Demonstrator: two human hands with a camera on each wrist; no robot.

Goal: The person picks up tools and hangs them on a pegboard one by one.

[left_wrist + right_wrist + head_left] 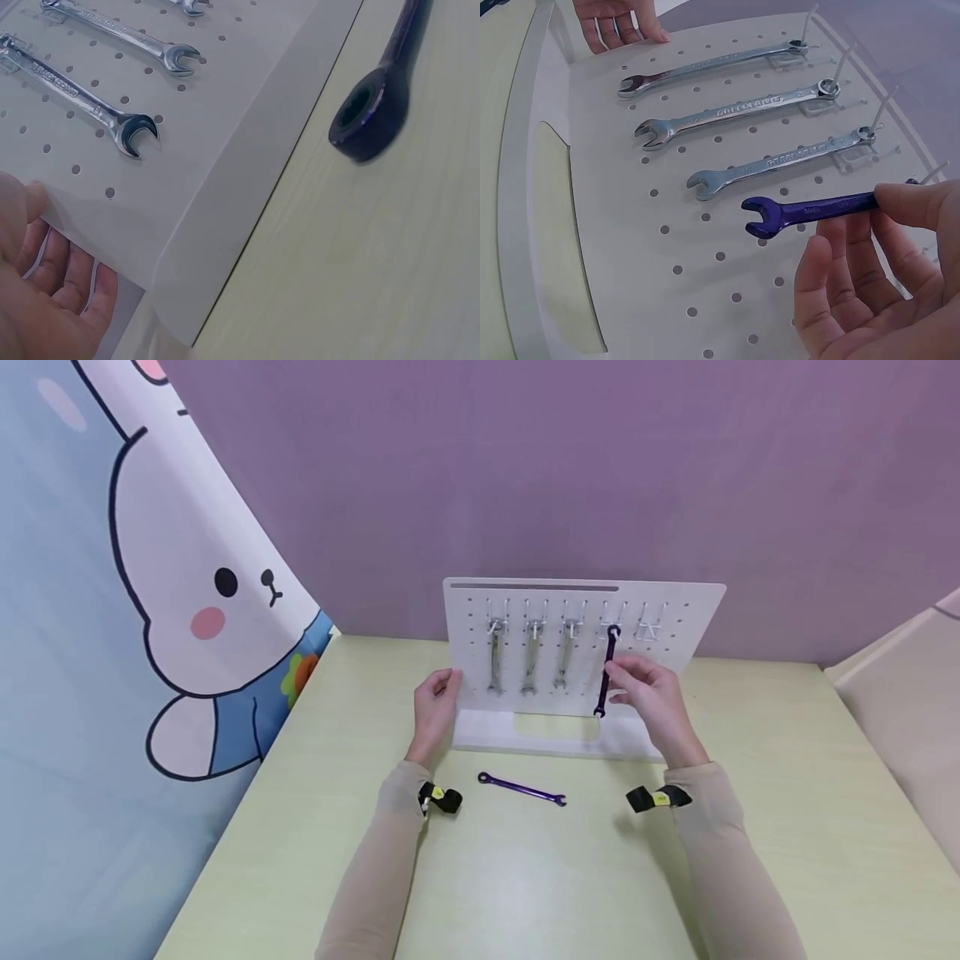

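Note:
My right hand (660, 706) pinches a purple combination wrench (606, 681) between thumb and fingers. Its ring end is at the fourth hook of a white pegboard (577, 702), and its open end points down. In the right wrist view the thumb lies on the purple shank (817, 211). At the board's left edge, my left hand (435, 714) grips the rim, thumb in front and fingers behind. Three silver wrenches hang to the left of the purple one: one on the left (495, 664), one in the middle (531, 664), one on the right (564, 660).
A second purple wrench (522, 789) lies on the table (525, 877) before the board's white base (480, 737). To the right of the held wrench is another wire hook (649, 628). Behind the board stands a purple backdrop (570, 485); a rabbit-print cloth (172, 610) hangs at left.

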